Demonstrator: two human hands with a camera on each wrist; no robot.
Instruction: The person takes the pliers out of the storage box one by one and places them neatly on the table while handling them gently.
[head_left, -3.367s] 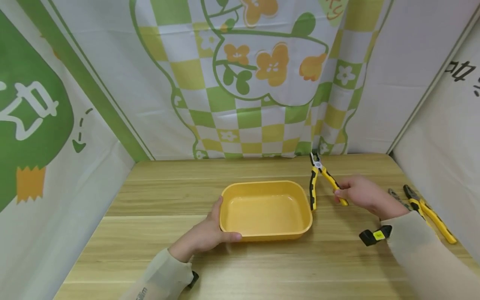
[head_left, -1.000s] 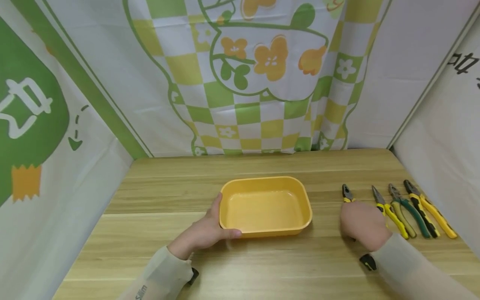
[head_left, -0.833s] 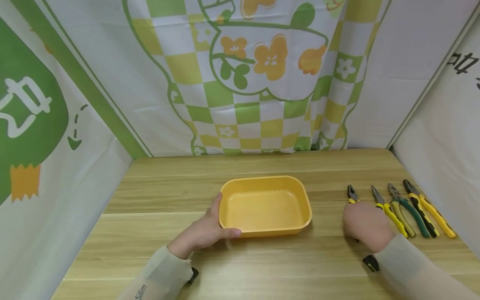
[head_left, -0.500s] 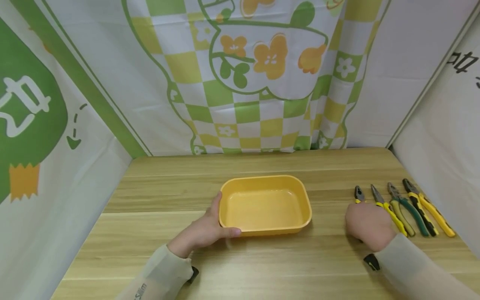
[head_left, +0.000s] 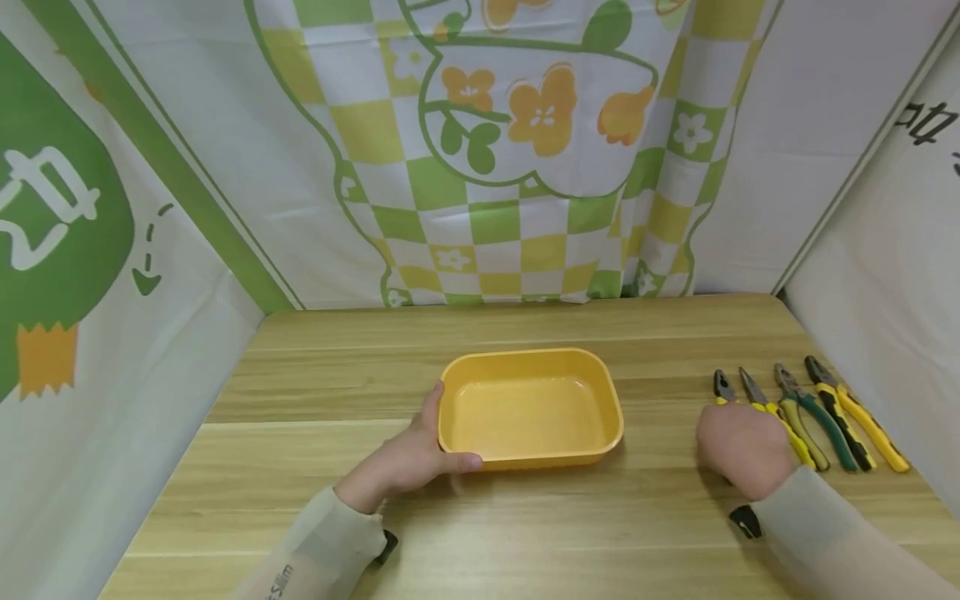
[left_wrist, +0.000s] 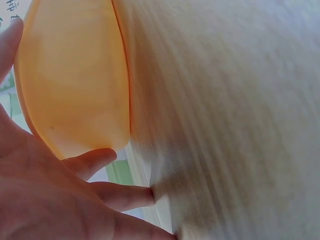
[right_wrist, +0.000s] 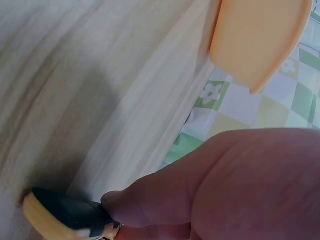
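Observation:
In the head view, my left hand (head_left: 408,457) rests at the near left corner of a yellow plastic box (head_left: 532,417). Its thumb lies against the front wall, with the other fingers along the left side. Those fingers look straight and spread in the left wrist view, some reaching down to the tabletop. On the right, my right hand (head_left: 746,446) holds a pair of combination pliers (head_left: 722,385) by the handles, low at the table. Only the dark head shows past the knuckles. In the right wrist view, the thumb presses a black and yellow handle (right_wrist: 70,212).
Beside the held pliers lie long-nose pliers (head_left: 752,386), green-handled cutting pliers (head_left: 828,427) and larger yellow and black pliers (head_left: 870,429), in a row. The wooden table (head_left: 300,458) ends at a patterned cloth (head_left: 517,225) behind and white side walls.
The combination pliers, earlier held spread beside the box by one handle, are now down by the row. Over the last second my right hand slid them right, nearer the long-nose pliers. My left hand stayed.

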